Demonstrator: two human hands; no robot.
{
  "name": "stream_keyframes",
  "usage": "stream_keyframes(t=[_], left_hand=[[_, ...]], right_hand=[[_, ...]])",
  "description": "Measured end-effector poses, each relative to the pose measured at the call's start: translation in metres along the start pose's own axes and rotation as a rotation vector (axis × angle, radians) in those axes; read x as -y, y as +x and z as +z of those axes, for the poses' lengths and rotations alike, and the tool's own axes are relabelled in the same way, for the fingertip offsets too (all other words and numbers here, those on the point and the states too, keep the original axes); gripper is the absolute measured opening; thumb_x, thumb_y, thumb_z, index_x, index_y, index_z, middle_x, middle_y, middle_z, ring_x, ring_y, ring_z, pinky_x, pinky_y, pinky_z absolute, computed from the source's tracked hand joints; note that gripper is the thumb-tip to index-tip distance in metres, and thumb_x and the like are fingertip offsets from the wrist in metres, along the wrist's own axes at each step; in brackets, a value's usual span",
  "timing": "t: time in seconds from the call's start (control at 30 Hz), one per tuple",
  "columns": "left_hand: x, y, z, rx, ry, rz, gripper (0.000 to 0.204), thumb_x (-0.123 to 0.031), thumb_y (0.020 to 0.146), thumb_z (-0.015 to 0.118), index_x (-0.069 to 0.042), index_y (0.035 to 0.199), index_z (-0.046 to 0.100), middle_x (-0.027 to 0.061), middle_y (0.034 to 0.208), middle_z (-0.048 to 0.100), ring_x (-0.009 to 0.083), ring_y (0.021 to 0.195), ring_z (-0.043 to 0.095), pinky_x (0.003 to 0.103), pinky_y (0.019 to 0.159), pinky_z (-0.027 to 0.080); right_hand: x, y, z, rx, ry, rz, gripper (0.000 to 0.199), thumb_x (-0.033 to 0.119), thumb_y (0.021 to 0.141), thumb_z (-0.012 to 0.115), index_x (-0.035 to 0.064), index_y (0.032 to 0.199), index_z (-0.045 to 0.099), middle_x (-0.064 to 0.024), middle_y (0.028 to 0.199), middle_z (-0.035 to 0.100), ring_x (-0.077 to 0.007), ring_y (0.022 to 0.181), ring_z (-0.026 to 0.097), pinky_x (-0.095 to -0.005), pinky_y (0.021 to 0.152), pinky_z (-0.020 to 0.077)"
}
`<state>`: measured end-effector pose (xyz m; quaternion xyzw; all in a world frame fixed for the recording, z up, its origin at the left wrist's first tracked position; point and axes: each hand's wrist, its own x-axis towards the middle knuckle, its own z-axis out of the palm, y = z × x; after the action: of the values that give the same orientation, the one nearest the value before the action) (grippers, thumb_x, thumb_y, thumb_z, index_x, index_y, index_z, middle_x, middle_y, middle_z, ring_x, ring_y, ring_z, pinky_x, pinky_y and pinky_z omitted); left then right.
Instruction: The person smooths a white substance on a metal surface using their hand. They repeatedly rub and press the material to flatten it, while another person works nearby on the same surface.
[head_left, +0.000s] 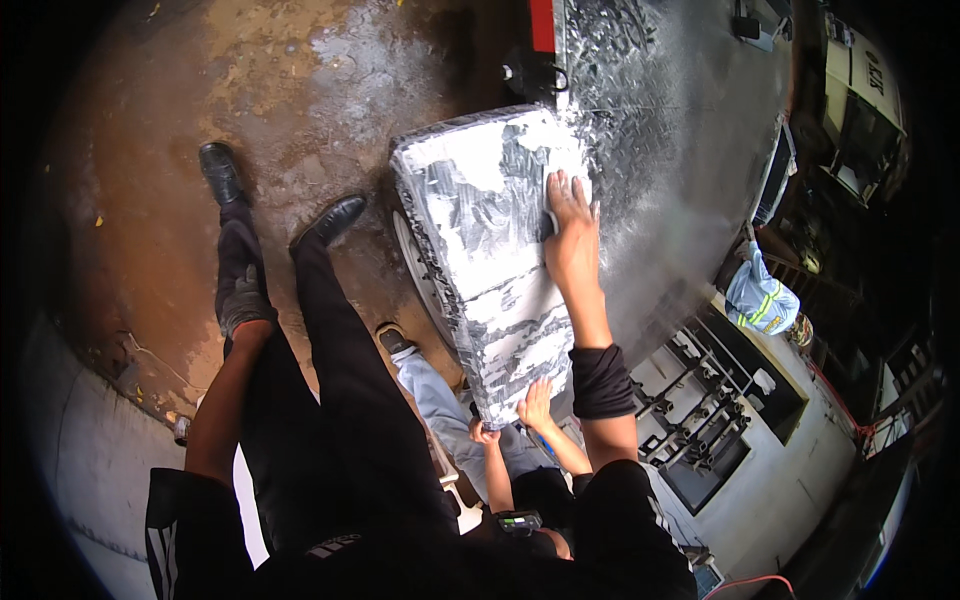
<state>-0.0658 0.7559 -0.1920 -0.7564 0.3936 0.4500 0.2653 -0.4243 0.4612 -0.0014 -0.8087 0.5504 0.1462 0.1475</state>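
Soap foam covers the metal fender (490, 250) in the middle of the frame. The fender is a long, bumpy metal box, silver and dark, with white suds spread over its top in patches. It curves over a wheel (420, 275) that peeks out on its left side. It sits next to a big shiny metal trailer deck (660, 130) in the upper right of the frame, which has the same bumpy pattern.

The right hand (572, 232) lies on the upper part of the fender with its fingers spread out flat. It presses down on a small dark sponge (550, 222), most of it hidden under the palm. The left hand (243, 305) hangs down at the left of the frame, near the black trousers, and is closed around a grey rag.

Another person crouches at the bottom middle of the frame. One hand of theirs (537, 405) touches the lower end of the fender. Wet brown floor (270, 90) fills the upper left.
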Motion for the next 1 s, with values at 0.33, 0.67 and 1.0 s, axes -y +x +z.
stream_keyframes(t=[0.33, 0.67, 1.0], left_hand=[[0.018, -0.002, 0.003, -0.043, -0.041, 0.119, 0.083, -0.031, 0.083, 0.068, -0.015, 0.155, 0.029, 0.0172, 0.15, 0.045, 0.0352, 0.135, 0.046, 0.044, 0.11, 0.04], [0.093, 0.014, 0.017, 0.008, -0.135, 0.407, 0.043, -0.034, 0.091, 0.06, -0.008, 0.125, 0.061, 0.019, 0.131, 0.059, 0.0376, 0.119, 0.057, 0.043, 0.1, 0.045], [0.149, -0.066, -0.075, 0.061, -0.34, 0.619, 0.043, -0.037, 0.092, 0.065, -0.006, 0.122, 0.064, 0.0149, 0.128, 0.065, 0.029, 0.121, 0.059, 0.039, 0.102, 0.045]], right_hand=[[-0.004, -0.041, -0.007, 0.01, 0.049, -0.025, 0.065, -0.004, 0.08, 0.055, 0.0143, 0.142, 0.054, -0.0084, 0.147, 0.051, -0.0326, 0.143, 0.038, -0.0567, 0.117, 0.0252], [-0.006, -0.036, 0.0, 0.046, 0.07, 0.063, 0.053, 0.006, 0.092, 0.044, 0.017, 0.143, 0.053, -0.0037, 0.149, 0.05, -0.0265, 0.147, 0.032, -0.0672, 0.116, 0.0206], [0.018, -0.068, 0.015, -0.021, 0.106, 0.113, 0.054, 0.012, 0.097, 0.041, 0.0144, 0.151, 0.039, -0.0054, 0.158, 0.036, -0.033, 0.149, 0.026, -0.0709, 0.112, 0.0232]])
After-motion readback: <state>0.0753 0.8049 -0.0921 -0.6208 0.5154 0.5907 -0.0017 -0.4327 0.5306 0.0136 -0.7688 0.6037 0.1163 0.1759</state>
